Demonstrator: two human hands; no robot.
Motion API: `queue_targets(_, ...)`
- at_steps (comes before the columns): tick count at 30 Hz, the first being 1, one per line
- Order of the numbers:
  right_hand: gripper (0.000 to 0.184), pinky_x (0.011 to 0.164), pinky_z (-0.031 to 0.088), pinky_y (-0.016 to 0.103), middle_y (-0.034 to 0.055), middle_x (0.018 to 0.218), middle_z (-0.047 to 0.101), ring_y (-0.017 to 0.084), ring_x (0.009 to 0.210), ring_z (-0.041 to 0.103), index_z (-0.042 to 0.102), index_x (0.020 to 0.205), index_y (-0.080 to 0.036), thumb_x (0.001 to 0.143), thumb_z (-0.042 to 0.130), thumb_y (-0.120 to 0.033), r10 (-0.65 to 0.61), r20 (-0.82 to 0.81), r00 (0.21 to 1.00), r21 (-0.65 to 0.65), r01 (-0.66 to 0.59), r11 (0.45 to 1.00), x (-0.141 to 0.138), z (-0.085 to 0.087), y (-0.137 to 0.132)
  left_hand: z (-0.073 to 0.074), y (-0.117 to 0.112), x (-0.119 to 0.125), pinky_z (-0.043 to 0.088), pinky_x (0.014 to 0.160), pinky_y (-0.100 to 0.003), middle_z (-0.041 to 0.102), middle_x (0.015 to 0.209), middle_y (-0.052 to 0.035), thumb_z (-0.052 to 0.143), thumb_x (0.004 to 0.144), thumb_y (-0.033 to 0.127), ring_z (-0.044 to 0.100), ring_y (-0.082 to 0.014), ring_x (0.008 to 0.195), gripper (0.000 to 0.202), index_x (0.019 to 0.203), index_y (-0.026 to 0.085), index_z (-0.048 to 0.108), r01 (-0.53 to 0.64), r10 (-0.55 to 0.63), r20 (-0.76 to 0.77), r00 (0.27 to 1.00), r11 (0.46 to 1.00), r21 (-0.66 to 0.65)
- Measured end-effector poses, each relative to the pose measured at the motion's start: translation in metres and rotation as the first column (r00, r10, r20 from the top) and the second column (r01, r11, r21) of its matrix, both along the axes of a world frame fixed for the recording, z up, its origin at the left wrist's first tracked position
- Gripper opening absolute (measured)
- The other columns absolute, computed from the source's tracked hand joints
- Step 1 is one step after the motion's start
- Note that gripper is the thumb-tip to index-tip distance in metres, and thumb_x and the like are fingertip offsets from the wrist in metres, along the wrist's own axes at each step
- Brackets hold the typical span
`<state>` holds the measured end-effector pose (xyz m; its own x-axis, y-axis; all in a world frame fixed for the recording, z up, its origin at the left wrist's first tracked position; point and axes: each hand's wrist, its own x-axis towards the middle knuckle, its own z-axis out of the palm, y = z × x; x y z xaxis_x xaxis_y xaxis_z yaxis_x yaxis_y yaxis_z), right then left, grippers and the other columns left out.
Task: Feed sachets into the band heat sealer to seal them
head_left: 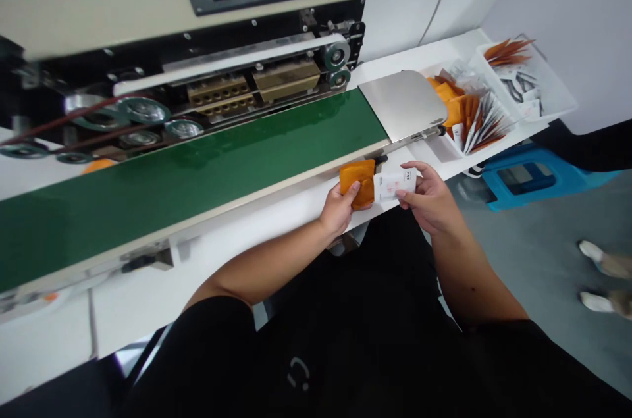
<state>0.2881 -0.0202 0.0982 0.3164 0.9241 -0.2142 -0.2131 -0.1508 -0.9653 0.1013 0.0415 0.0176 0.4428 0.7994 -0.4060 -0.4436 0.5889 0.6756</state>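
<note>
My left hand (338, 207) grips the orange end of a small orange-and-white sachet (378, 182) at the table's front edge. My right hand (428, 197) pinches the white end of the same sachet. Both hands hold it just below the green conveyor belt (197, 168) of a band sealing machine (187, 29). A steel feed plate (402, 104) sits at the belt's right end, just above the sachet.
A white tray (555, 92) at the right holds several orange-and-white sachets (469, 115), with more in a second compartment (508, 52). A blue stool (533, 176) stands on the grey floor. Another person's white shoes (600, 273) show at the far right.
</note>
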Motion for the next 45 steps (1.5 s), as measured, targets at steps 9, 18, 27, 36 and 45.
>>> queue_targets(9, 0.04, 0.073, 0.062, 0.043, 0.0041, 0.102, 0.076, 0.027, 0.094, 0.075, 0.068, 0.098, -0.03, 0.076, 0.091, -0.053, -0.092, -0.033, 0.995, 0.105, 0.095, 0.99, 0.001, 0.009, 0.007, 0.001, 0.0, -0.001, 0.069, 0.075, -0.037, 0.077, 0.119, -0.0104, 0.093, 0.076, 0.062, 0.078, -0.0256, 0.099, 0.069, 0.123, 0.018, 0.068, 0.023, -0.023, 0.02, 1.0, 1.0, 0.001)
queue_targets(18, 0.036, 0.038, 0.036, 0.02, -0.0049, 0.074, 0.062, 0.009, 0.047, 0.051, 0.055, 0.106, -0.028, 0.088, 0.084, -0.04, 0.076, -0.052, 0.996, 0.116, -0.07, 0.991, -0.005, 0.081, 0.075, 0.004, 0.001, -0.003, 0.069, 0.076, -0.035, 0.076, 0.126, -0.0129, 0.092, 0.079, 0.061, 0.077, -0.0251, 0.104, 0.071, 0.129, 0.016, 0.069, 0.038, -0.038, 0.029, 0.999, 0.999, 0.019)
queue_targets(27, 0.015, 0.043, 0.044, 0.013, -0.0021, 0.065, 0.065, 0.008, 0.048, 0.053, 0.058, 0.097, -0.021, 0.097, 0.068, -0.011, 0.071, 0.067, 0.995, -0.098, -0.064, 0.993, 0.007, 0.088, 0.172, 0.002, 0.001, -0.004, 0.069, 0.08, -0.04, 0.076, 0.126, -0.0143, 0.091, 0.08, 0.059, 0.076, -0.0266, 0.105, 0.066, 0.127, 0.016, 0.071, 0.06, -0.061, 0.041, 0.997, 0.998, 0.028)
queue_targets(36, 0.015, 0.041, 0.041, 0.014, -0.0008, 0.064, 0.065, 0.008, 0.047, 0.052, 0.06, 0.095, -0.02, 0.102, 0.061, -0.007, 0.087, 0.104, 0.991, -0.157, -0.07, 0.985, -0.021, 0.091, 0.189, -0.008, 0.002, 0.0, 0.07, 0.076, -0.037, 0.076, 0.127, -0.0159, 0.091, 0.081, 0.057, 0.076, -0.0274, 0.106, 0.066, 0.128, 0.015, 0.071, 0.063, -0.063, 0.06, 0.996, 0.998, 0.014)
queue_targets(45, 0.019, 0.041, 0.039, 0.017, -0.0002, 0.075, 0.069, 0.008, 0.049, 0.054, 0.063, 0.109, -0.022, 0.097, 0.076, -0.026, 0.24, 0.204, 0.949, -0.147, -0.213, 0.966, -0.045, 0.093, 0.182, -0.01, 0.002, 0.001, 0.07, 0.075, -0.035, 0.077, 0.125, -0.0147, 0.091, 0.082, 0.056, 0.077, -0.0263, 0.105, 0.064, 0.128, 0.015, 0.071, 0.064, -0.065, 0.069, 0.996, 0.998, 0.012)
